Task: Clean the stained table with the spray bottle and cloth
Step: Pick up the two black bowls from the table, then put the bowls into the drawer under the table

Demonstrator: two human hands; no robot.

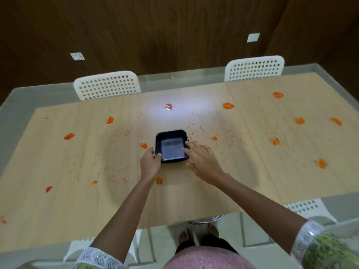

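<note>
A black square tray (172, 146) sat near the middle of the desk (58, 200), and both hands were at it. The left hand (150, 163) held the tray's near left corner, thumb curled over the rim and the other fingers hidden beneath or behind it. The right hand (202, 159) lay at the tray's right side with its fingers straight and spread, their tips over the right rim and reaching into the tray; whether they touched it could not be told. The tray's inside looked bare and glossy. Orange-red stains (228, 105) dotted the pale wood desk on every side of the tray, larger smears toward the left and right ends and fine specks scattered close around the tray. A bright patch of light fell on the desk just beyond the tray, around one smear. Two white perforated chairs (106, 85) stood at the far edge of the desk, against a dark wood wall. Spray bottle and cloth were out of view.
</note>
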